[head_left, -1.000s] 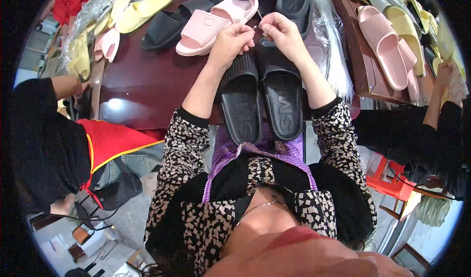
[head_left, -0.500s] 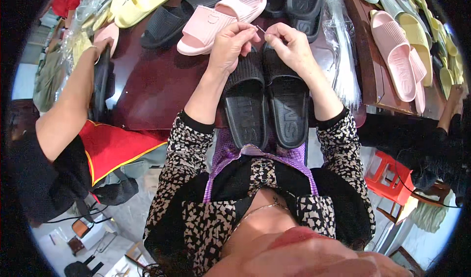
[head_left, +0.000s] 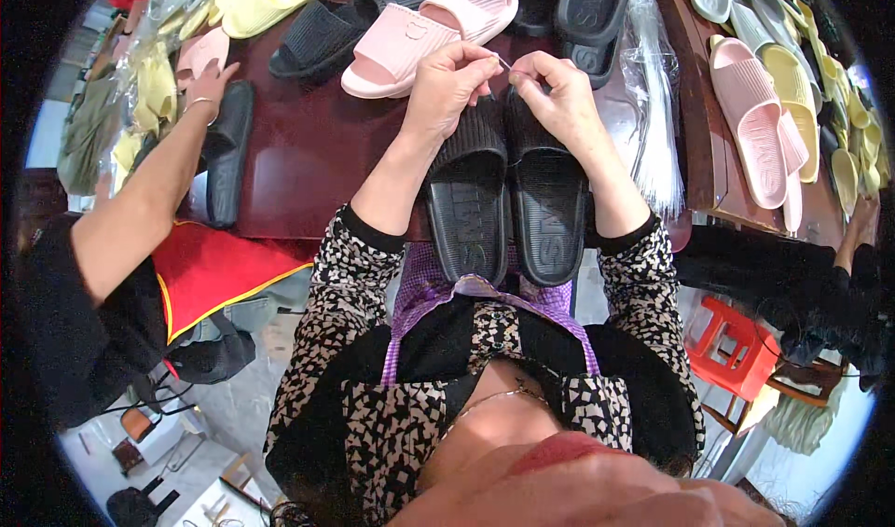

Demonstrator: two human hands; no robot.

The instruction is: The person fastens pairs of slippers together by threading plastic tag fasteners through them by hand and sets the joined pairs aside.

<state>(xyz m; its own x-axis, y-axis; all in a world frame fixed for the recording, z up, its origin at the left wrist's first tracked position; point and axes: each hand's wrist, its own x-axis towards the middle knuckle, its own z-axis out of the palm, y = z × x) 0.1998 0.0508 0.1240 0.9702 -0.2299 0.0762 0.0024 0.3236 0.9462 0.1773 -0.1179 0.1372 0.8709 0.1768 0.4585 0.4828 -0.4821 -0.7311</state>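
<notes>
"So, where is the thin strand (head_left: 504, 62)?"
"Between left hand (head_left: 453, 87) and right hand (head_left: 565, 96), pinched by their fingertips, above 2 black slippers (head_left: 468, 212)."
"And room?"
"Tabletop (head_left: 308, 168) spreads leftward; slippers pass its front edge."

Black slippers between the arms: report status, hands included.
Left hand, right hand: pinching thin strip. Black slippers: side by side. Pink slippers just beyond left hand.
</notes>
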